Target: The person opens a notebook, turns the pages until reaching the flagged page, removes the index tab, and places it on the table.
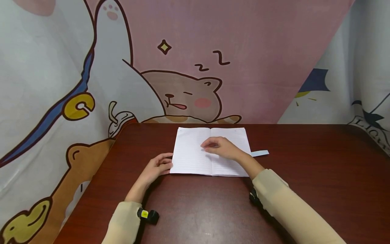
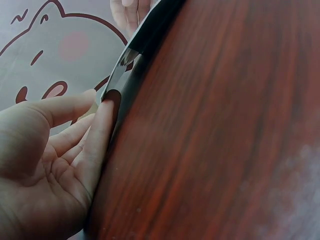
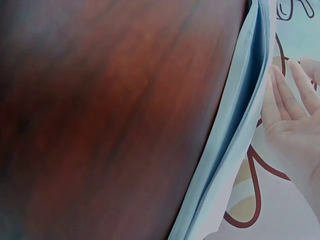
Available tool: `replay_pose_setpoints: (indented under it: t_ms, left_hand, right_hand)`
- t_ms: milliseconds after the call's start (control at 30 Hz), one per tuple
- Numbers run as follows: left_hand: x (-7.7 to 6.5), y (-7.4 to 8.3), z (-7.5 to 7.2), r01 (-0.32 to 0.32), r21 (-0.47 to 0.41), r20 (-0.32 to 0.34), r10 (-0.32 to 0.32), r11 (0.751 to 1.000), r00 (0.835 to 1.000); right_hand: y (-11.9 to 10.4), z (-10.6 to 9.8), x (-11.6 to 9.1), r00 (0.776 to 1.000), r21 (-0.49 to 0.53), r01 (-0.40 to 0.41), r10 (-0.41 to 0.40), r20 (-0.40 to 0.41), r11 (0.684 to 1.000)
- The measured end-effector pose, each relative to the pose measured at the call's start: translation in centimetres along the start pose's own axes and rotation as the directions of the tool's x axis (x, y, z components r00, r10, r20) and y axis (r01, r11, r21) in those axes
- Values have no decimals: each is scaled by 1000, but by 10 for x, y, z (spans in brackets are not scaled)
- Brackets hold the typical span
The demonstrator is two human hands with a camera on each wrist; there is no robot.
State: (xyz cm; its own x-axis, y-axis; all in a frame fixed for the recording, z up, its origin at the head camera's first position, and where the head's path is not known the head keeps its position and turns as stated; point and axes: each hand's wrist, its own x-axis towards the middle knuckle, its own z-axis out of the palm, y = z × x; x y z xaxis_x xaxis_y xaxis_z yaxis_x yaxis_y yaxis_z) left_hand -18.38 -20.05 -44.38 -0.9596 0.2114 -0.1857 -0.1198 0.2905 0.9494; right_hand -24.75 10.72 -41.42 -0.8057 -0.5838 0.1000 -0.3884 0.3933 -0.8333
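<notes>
An open notebook (image 1: pixel 190 156) with white lined pages lies on the dark red-brown table. My left hand (image 1: pixel 156 167) is at its left edge. In the left wrist view, the thumb (image 2: pixel 75 106) is just above the edge and a finger (image 2: pixel 103 117) is below it, so the edge is between them. My right hand (image 1: pixel 223 147) is over the middle of the notebook, its fingers loosely bent with nothing visible between them. From the right wrist view, the right fingers (image 3: pixel 285 95) look relaxed beyond the page edges. A pale blue strip (image 1: pixel 260 153) sticks out at the notebook's right side.
The table (image 1: pixel 313 183) extends on both sides of the notebook. Behind it hangs a cartoon-printed cloth (image 1: pixel 259 61), with more printed cloth along the left and right. A small black device (image 1: pixel 149 215) is strapped at the left wrist, and another (image 1: pixel 255 198) is under the right sleeve.
</notes>
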Motion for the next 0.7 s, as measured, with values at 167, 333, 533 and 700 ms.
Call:
replay_pose_setpoints:
  t_ms: [167,333,533,700]
  left_hand:
    - [-1,0,0,-4,1,5,4,1000,1000]
    - [-1,1,0,-14,8,9,14,1000,1000]
    - [-2,0,0,-14,9,11,14,1000,1000]
    - [-2,0,0,-14,14,9,14,1000,1000]
  right_hand:
    - [1,-1,1,1000,-4,1,-1,0,1000]
    - [1,-1,1,1000,5,11,-11,-8,1000]
    - [-1,-2,0,1000,21,14,-14,-26,1000]
    - [-1,-5,-1,999,36,19,-17,-44,999]
